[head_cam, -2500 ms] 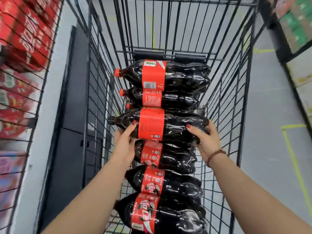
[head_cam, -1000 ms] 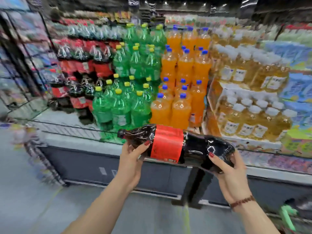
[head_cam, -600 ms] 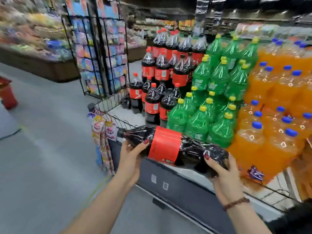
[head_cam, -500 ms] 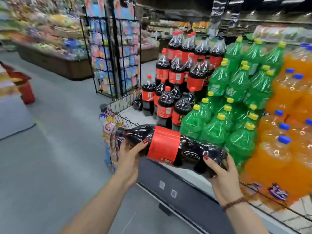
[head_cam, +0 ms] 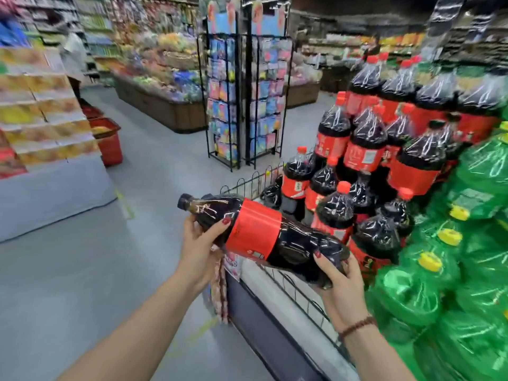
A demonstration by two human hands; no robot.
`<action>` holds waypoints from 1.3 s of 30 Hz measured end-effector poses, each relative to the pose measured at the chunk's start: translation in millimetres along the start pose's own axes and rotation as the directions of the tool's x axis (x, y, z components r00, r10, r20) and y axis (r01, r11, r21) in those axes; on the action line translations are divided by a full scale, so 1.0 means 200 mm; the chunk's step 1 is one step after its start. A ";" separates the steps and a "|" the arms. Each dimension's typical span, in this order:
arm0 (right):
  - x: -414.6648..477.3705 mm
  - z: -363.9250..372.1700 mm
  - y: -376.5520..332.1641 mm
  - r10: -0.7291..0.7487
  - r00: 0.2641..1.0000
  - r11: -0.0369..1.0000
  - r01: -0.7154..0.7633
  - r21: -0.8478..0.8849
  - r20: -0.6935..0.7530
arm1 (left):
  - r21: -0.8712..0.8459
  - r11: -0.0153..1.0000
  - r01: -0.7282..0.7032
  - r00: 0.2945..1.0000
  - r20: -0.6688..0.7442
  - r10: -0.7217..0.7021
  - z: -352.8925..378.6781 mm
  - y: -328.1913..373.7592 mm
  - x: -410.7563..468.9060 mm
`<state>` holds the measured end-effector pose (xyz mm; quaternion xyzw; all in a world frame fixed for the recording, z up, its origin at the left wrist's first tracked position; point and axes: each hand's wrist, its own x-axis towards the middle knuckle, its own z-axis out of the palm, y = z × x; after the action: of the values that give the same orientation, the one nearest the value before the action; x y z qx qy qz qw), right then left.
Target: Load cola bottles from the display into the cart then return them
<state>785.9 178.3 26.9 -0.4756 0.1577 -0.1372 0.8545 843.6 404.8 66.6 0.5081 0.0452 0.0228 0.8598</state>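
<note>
Big dark cola bottle with a red wrap label is up in the air, lying nearly flat, right at the corner of the drinks display. Its long axis runs from ten o'clock to four o'clock: the dark cap aims at ten o'clock toward the aisle, the base sits at four o'clock toward the stock. Left grip is curled around the shoulder just below the neck, thumb on top against the label edge. Right grip cups the base from beneath, thumb pressed on the dark plastic. At two o'clock, the stacked cola bottles with red caps and labels stand upright, the far ones smeared by blur. Green plastic bottles with yellow caps fill four o'clock, cut off by the frame edge. The low black wire fence along the display rim passes under the held bottle, partly hidden by it. The label print is unreadable.
</note>
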 end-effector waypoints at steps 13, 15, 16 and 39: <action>0.78 0.35 0.35 0.210 0.974 0.976 -0.213 -0.032 -0.081 | 0.029 1.000 0.002 0.998 0.062 -0.003 0.03 -0.05 1.01; 0.88 0.40 0.40 0.268 0.957 0.963 -0.264 0.048 -0.112 | 0.059 0.998 0.008 0.994 0.110 -0.015 0.05 -0.06 1.19; 0.93 0.42 0.43 0.306 0.944 0.951 -0.295 0.098 -0.126 | 0.083 0.997 0.005 0.989 0.145 -0.018 0.07 -0.07 1.27; 1.25 0.24 0.66 0.240 0.800 0.922 -0.365 -0.129 -0.550 | 0.457 0.860 -0.227 0.861 0.507 -0.042 0.63 -0.55 1.59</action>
<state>1044.6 185.0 -96.9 -0.4834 0.4735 -0.1036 0.7290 1171.1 269.2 12.3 0.7036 -0.1999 -0.0793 0.6773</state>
